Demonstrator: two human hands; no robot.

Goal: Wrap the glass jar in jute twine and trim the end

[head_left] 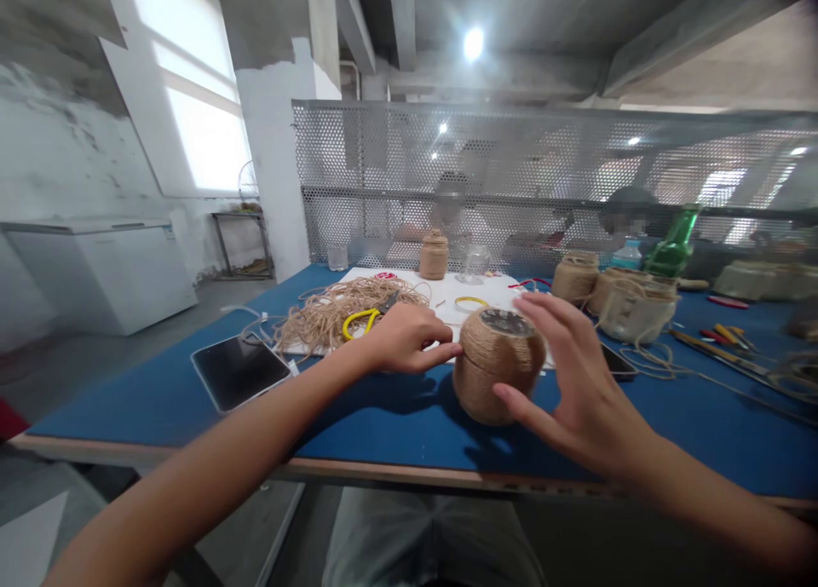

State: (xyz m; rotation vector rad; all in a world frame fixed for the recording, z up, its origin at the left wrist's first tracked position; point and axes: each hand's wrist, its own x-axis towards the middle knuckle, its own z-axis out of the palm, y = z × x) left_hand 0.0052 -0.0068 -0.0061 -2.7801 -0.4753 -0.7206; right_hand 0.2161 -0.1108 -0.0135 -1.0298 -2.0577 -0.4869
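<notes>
Twine-wrapped jar [478,384] is set upright on the blue table [396,435], between the left hand [410,337] and the right hand [578,384]. Its upper left side is met by a fingertip of the left hand, whose fingers are loosely curled; whether anything is pinched there cannot be told. The right hand is held widely spread, with nothing clasped, its thumb placed across the jar's front right.
</notes>
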